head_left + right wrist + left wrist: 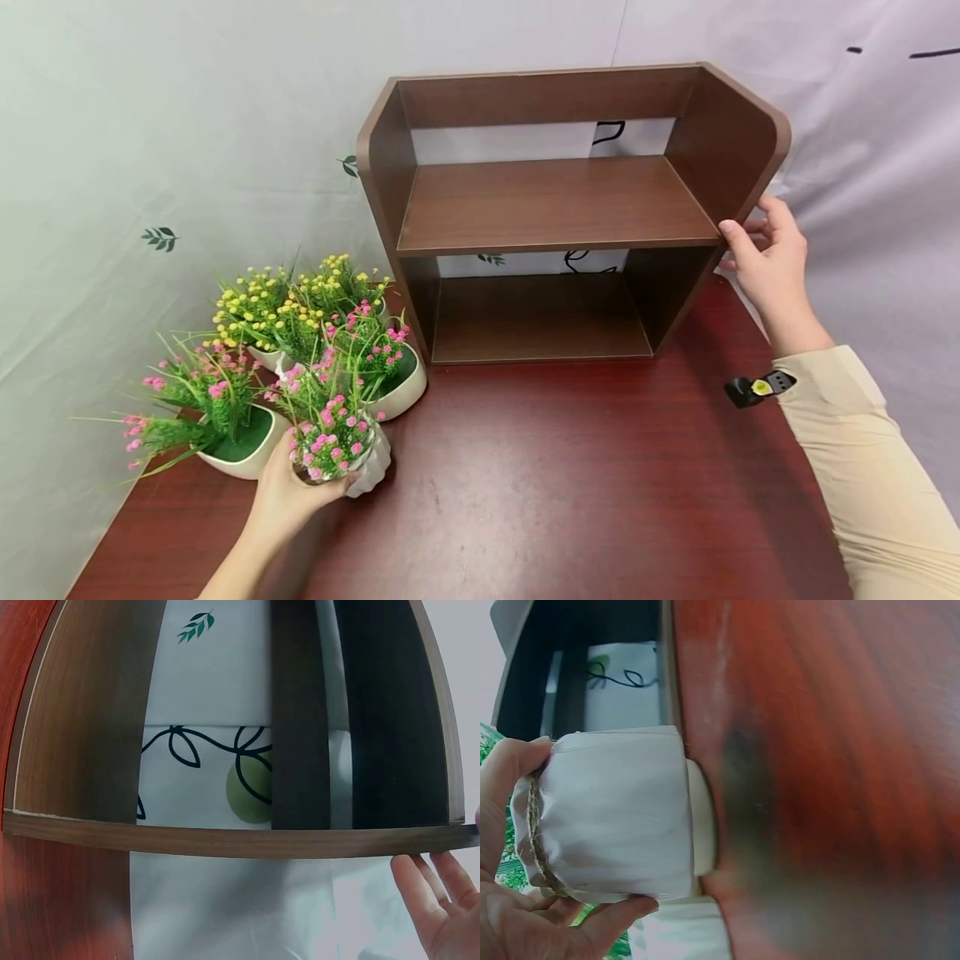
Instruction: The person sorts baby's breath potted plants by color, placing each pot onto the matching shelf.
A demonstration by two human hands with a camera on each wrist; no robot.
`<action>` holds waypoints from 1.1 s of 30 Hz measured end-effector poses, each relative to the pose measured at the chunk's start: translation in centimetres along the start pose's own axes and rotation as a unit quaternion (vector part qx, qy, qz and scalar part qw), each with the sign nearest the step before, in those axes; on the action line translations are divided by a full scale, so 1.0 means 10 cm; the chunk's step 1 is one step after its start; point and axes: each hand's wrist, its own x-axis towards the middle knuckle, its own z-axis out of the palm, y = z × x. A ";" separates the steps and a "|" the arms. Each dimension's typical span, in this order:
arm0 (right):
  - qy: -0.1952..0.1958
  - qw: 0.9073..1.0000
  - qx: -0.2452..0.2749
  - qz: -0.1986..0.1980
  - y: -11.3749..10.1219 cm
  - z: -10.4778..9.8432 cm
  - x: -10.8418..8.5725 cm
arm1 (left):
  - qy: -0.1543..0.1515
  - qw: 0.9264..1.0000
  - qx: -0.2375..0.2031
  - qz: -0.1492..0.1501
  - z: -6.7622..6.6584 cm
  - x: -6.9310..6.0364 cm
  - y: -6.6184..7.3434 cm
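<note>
My left hand [285, 498] grips a potted plant with pink flowers [330, 442]. Its pot [619, 814] is wrapped in white cloth tied with twine, thumb on one side and fingers on the other. Whether the pot's base touches the table cannot be told. Around the right side panel of a brown two-tier wooden shelf [555, 204], my right hand [776, 258] has its thumb at the front edge and its fingers against the outer face. In the right wrist view, fingertips [405, 864] touch that panel's outside; most of the thumb is out of frame.
Left of the shelf stand other potted plants: yellow-flowered ones [255, 304] at the back, a pink one [408, 387] against the shelf, and another pink one [255, 454] beside my left hand. The reddish wooden table [540, 483] extends in front. Patterned cloth [225, 150] hangs behind.
</note>
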 end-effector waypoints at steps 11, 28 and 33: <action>-0.007 1.000 -0.023 -0.006 -0.01 -0.02 -0.01 | -0.028 0.999 0.013 0.032 -0.06 0.14 0.28; -0.014 0.999 -0.029 -0.021 -0.02 -0.04 -0.01 | -0.025 0.994 -0.003 0.106 -0.20 0.40 0.78; -0.022 0.999 -0.035 -0.019 -0.01 -0.02 -0.01 | -0.027 0.993 0.006 0.115 -0.26 0.47 0.89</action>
